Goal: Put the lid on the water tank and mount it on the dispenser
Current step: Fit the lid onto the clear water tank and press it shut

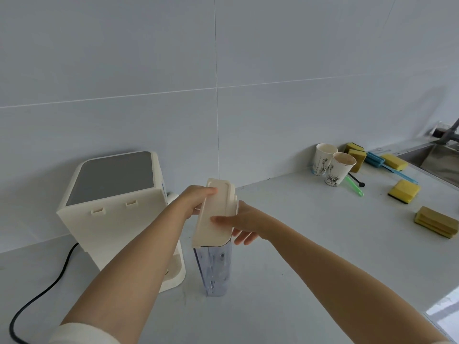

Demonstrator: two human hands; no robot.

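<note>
Hands (196, 199) (244, 223) hold unmarked lid (214, 214) on water tank (216, 266).

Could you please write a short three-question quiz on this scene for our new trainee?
1. True or false: the water tank is already mounted on the dispenser.
2. Which hands touch the lid? A) left only B) right only C) both
3. How many paper cups stand near the wall?

Key:
1. False; it stands on the counter beside the dispenser.
2. C; the left hand and right hand both hold it over the tank.
3. Two.
</note>
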